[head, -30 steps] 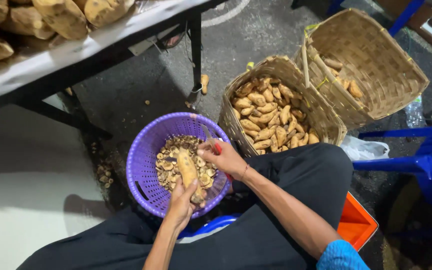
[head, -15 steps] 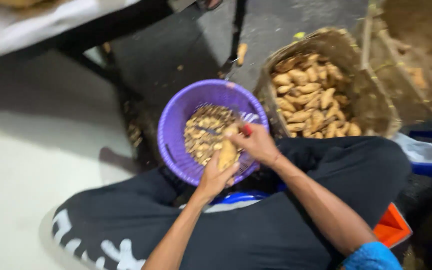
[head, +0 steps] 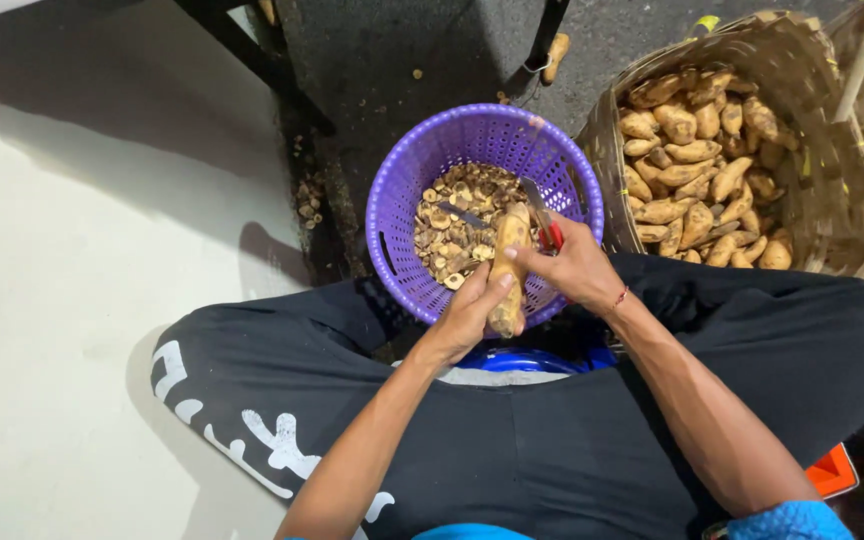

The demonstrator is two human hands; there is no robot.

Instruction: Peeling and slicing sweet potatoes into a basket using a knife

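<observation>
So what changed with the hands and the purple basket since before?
Little: the view swung, not the things. The left hand still grips the sweet potato, the right hand still works the peeler over the purple basket. The woven basket stayed put.

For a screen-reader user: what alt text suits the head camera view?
A seated person's left hand holds a long tuber over a purple basket of peelings while the right hand works a red-handled knife. A woven basket of tubers stands at right.

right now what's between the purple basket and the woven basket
Nothing: in the head view the purple basket and woven basket sit rim to rim, apparently touching.
</observation>
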